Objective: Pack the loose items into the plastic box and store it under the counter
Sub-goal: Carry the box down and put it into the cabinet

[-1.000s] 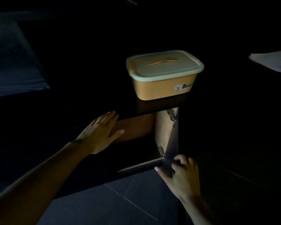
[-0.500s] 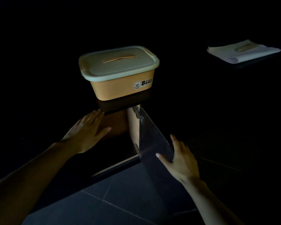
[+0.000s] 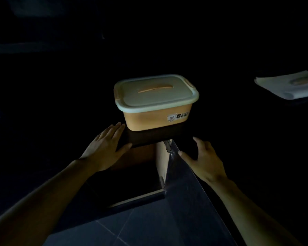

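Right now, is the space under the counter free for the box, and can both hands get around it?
The cabinet opening, between the left hand and the open door, looks bare, though its depth is dark. The plastic box has dark, apparently bare counter on both flanks. The right hand hovers open beside the door.

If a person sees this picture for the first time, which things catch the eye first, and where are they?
The orange plastic box with its pale lid shut stands out first, lit on the dark counter at the centre. Just below it, the left hand and the right hand reach up open on either side, above the open cabinet door. Folded white cloth glows at the far right.
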{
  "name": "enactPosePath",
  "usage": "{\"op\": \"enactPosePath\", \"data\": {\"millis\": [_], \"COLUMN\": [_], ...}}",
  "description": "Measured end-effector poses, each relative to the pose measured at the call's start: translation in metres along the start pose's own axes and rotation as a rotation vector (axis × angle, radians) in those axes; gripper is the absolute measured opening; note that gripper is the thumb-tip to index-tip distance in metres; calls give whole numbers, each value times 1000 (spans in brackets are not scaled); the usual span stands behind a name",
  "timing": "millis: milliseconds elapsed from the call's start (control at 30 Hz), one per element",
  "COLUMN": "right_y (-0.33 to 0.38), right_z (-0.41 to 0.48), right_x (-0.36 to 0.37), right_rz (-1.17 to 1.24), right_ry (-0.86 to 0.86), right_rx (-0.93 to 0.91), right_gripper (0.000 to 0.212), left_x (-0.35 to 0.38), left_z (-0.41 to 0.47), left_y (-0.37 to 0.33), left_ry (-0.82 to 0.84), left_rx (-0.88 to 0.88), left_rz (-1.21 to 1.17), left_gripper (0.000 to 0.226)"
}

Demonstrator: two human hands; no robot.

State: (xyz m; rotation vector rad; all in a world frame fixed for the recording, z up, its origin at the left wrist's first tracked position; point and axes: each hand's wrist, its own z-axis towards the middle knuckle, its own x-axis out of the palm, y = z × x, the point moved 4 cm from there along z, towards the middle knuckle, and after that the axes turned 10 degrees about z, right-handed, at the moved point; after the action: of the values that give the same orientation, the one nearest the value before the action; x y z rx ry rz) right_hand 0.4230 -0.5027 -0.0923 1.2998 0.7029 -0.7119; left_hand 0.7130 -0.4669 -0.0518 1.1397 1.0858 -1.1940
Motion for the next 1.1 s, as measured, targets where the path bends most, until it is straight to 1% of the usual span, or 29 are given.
{"op": "enactPosePath", "data": {"millis": [67, 167, 267, 333, 500, 633, 733, 800, 867, 967, 1100], "right_y": [15, 38, 61, 72, 71, 51, 42, 40, 41, 40, 40], "right_z": [25, 68, 112, 138, 182, 207, 217, 216, 213, 201, 179], "right_x": [-1, -6, -12, -16, -20, -21, -8, 1, 4, 4, -2], "right_rz": [44, 86, 57, 13, -17, -12, 42, 34, 46, 66, 16], "right_ry": [12, 20, 4, -30, -82, -92, -46, -34, -48, -40, -55], "right_rx": [-5, -33, -94, -100, -54, 22, 91, 103, 95, 102, 56], "right_gripper": [81, 83, 85, 85, 85, 86, 89, 92, 95, 97, 97], "left_x": [-3, -10, -15, -17, -12, -3, 7, 13, 14, 8, 0], "left_z": [13, 38, 69, 91, 133, 151, 156, 155, 155, 147, 118], "left_y": [5, 11, 19, 24, 27, 32, 33, 31, 29, 24, 16], "left_ry": [-7, -65, -134, -163, -98, -28, 2, 3, -19, -61, -121], "left_rx": [-54, -119, -169, -182, -229, -254, -256, -301, -342, -317, -324], "left_rz": [-38, -69, -70, -90, -191, -303, -427, -493, -493, -469, -488], "left_gripper": [76, 78, 81, 82, 88, 102, 105, 103, 100, 95, 95]}}
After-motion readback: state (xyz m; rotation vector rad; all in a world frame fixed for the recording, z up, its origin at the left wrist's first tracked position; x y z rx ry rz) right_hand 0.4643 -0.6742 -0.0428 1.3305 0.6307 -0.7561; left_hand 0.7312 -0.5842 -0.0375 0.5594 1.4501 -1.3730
